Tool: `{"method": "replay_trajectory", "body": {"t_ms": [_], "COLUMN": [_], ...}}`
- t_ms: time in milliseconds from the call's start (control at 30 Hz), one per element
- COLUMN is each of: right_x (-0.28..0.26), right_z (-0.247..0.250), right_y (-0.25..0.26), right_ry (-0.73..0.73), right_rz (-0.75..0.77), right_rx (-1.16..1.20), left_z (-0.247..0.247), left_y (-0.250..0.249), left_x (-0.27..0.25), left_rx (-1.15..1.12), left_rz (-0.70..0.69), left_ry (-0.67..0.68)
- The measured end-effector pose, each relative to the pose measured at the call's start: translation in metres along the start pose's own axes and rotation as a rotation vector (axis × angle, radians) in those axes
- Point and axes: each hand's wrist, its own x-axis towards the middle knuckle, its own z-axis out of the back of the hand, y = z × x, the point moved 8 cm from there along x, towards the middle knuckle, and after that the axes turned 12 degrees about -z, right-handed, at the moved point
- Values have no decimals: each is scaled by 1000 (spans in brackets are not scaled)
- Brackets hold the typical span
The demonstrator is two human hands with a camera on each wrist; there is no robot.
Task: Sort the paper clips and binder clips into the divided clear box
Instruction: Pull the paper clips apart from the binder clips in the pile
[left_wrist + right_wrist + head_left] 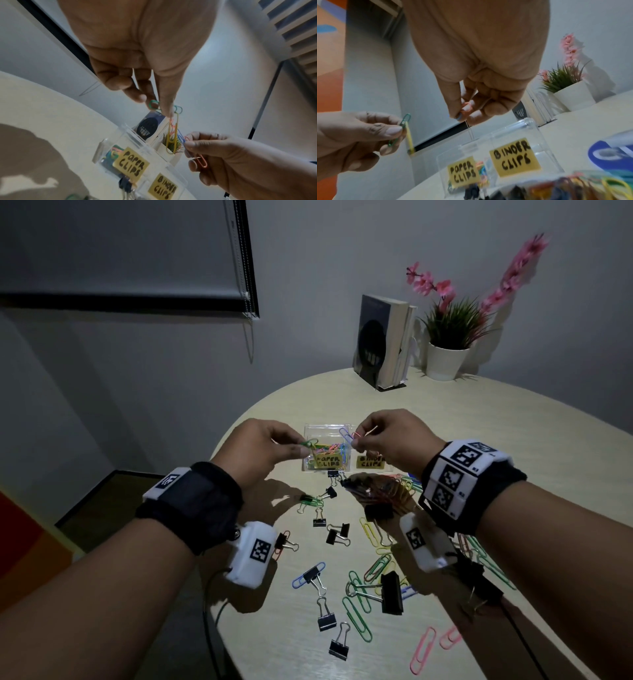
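The divided clear box [310, 428] stands mid-table; its left cell, labelled PAPER CLIPS [328, 462], holds several coloured clips, and the right cell is labelled BINDER CLIPS [371, 462]. My left hand [298, 448] hovers over the left cell, pinching green paper clips [153, 104] with a yellow paper clip [173, 135] dangling below. My right hand [356, 440] is above the box's middle, pinching a blue and an orange paper clip [201, 161]. Loose black binder clips [325, 621] and paper clips [356, 611] lie scattered in front of the box.
A heap of clips in a plastic wrapper [380, 491] lies just before the box. A book in a bookend [380, 340] and a potted plant [448, 361] stand at the table's back. The round table's edge [219, 542] curves along the left.
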Motion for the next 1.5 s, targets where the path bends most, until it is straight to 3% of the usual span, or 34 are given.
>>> {"method": "replay_trajectory", "body": {"t_ms": [200,367,467,567,700,800,900,1167,1300,1500], "right_x": [26,35,32,16,-5,-6,-5,-9,-18,-56], "right_z": [7,-8,-11,-2,-30,-49,-52,-52,-33,-28], "right_y": [21,40,41,31,-3,-25,-31,-39,-23,-12], "right_ry": [-80,-105,-96,-155,31,95,55,105,43,162], "right_rz": [-8,48,73,113,105,27,-4,-11,62,142], "right_rx": [-24,-215,-329,-395,-665,-806,-865,-804,-590,-457], "left_z": [0,-21,-18,-21,-35,-44,-47,-44,-34,-21], "left_y": [2,18,11,8,16,22,30,29,21,26], "left_x": [41,54,45,23,-13,-22,-22,-22,-23,-36], "left_rx": [72,174,302,494,639,636,590,582,593,285], "left_rz": [13,74,-6,-43,29,67,125,115,61,152], "left_ry": [-145,-32,-27,146,386,484,494,450,361,289]}}
